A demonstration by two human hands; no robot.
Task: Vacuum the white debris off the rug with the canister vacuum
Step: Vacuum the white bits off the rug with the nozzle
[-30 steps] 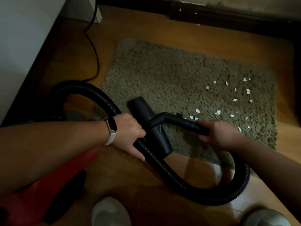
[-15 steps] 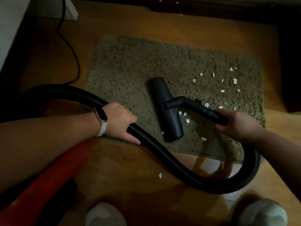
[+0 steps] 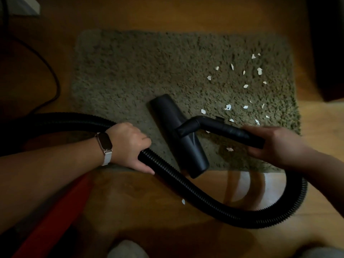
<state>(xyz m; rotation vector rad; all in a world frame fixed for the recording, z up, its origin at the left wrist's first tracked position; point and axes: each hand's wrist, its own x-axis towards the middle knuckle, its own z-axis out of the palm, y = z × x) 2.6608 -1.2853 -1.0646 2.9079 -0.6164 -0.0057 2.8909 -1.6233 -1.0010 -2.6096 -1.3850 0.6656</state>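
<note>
Gripping the hose (image 3: 186, 185) in the left hand (image 3: 128, 146) and the wand (image 3: 223, 128) in the right hand (image 3: 275, 144), the person has much left to do: white scraps (image 3: 228, 107) dot the rug's (image 3: 149, 71) right side.

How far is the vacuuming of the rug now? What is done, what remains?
Done: the left half of the rug shows no white bits. In hand: the left hand grips the hose, the right hand holds the wand, and the floor head rests on the rug. Left: white debris scattered over the rug's right side, plus one scrap on the wooden floor.
</note>
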